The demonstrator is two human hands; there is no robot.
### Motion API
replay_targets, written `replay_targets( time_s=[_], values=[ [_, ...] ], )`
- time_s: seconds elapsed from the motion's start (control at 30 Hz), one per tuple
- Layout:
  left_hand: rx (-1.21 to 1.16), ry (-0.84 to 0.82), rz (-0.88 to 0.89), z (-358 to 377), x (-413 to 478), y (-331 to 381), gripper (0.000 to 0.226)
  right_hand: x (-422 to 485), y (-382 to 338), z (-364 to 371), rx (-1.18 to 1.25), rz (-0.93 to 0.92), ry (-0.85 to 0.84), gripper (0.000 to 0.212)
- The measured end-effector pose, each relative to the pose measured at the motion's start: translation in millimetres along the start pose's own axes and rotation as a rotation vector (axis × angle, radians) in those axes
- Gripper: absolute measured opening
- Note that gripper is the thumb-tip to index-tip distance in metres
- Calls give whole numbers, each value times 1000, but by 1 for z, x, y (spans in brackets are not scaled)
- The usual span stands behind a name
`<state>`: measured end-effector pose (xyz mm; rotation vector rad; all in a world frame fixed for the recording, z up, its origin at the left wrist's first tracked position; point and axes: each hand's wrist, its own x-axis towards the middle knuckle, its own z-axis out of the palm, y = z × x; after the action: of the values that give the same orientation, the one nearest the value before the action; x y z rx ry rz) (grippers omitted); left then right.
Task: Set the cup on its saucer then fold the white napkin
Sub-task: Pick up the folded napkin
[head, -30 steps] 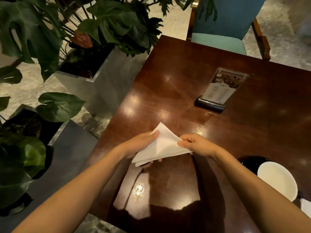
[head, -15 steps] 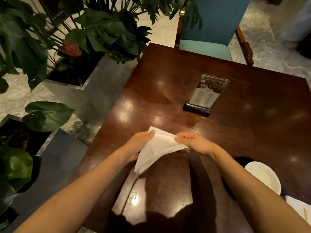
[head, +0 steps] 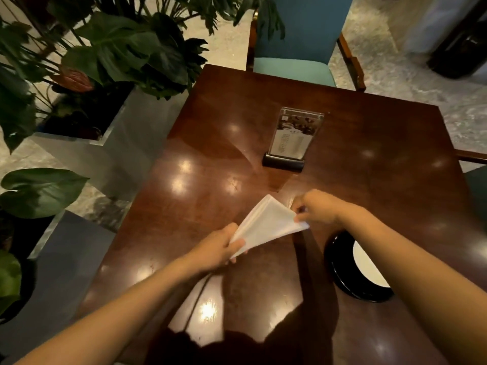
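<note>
White napkin (head: 267, 224), folded to a triangle, held just above the dark wooden tabletop (head: 369, 185). Left hand (head: 218, 250) pinches its near corner, thumb on top; right hand (head: 317, 208) pinches the right corner with fingertips closed. Black saucer (head: 340, 270) near the right forearm carries a white piece, partly hidden. Menu stand (head: 292, 139) upright beyond.
</note>
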<state>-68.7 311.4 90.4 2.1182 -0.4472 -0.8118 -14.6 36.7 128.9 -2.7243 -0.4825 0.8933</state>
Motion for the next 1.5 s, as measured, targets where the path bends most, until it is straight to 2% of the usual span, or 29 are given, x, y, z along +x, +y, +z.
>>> replay_targets(
  time_s=[0.07, 0.23, 0.4, 0.57, 0.77, 0.93, 1.03, 1.13, 1.23, 1.33, 1.43, 1.5],
  values=[
    [250, 96, 62, 28, -2, 2, 20, -4, 2, 2, -141, 22, 93, 20],
    [472, 241, 166, 87, -4, 15, 17, -7, 2, 22, -212, 25, 213, 23],
    [332, 390, 74, 129, -8, 31, 13, -9, 5, 36, -125, 7, 353, 23],
    [256, 490, -35, 157, -6, 41, 15, -10, 13, 42, -116, -25, 408, 25],
    [140, 516, -142, 177, -5, 43, 14, -2, 24, 61, -146, 25, 278, 20],
    [102, 531, -146, 180, -10, 44, 12, 2, 26, 65, -144, -54, 301, 32],
    [89, 571, -149, 183, -10, 46, 11, -3, 31, 64, -208, -4, 328, 21],
    [69, 597, -159, 183, -7, 48, 12, -12, 41, 58, -267, -19, 312, 20],
    [77, 597, -148, 185, -5, 47, 12, -21, 50, 52, -396, -36, 195, 15],
    [74, 593, -139, 188, -6, 44, 14, -22, 50, 46, -479, 15, 23, 20],
    [69, 584, -133, 189, -7, 41, 19, -16, 45, 35, -393, 118, -84, 22],
    [62, 580, -122, 190, -8, 38, 20, -8, 41, 26, -161, 223, -53, 23]
  ],
)
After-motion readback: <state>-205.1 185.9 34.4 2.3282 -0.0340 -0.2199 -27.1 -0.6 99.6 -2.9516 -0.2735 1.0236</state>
